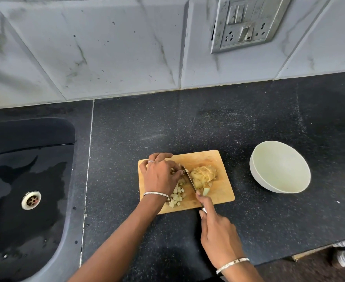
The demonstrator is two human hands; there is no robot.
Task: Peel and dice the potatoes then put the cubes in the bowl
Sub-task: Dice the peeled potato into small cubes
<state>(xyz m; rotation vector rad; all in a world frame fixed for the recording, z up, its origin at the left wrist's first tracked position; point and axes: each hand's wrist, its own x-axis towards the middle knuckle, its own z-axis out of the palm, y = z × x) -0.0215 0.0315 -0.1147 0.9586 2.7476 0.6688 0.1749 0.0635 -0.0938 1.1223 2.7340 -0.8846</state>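
Observation:
A wooden cutting board [218, 159] lies on the black counter. On it sits a peeled, sliced potato [203, 173], with a pile of pale cubes [175, 197] at the board's lower left. My left hand [160, 174] presses down on potato strips beside the knife blade, fingers curled over them. My right hand [218, 226] grips the handle of a knife [189, 179], whose blade runs between the strips and the sliced potato. A white bowl [301, 186] stands to the right of the board, with nothing in it.
A black sink [25, 159] with a metal drain [31, 199] lies at the left. The tiled wall with a switch plate [246, 23] rises behind. The counter's front edge [309, 250] runs at the lower right.

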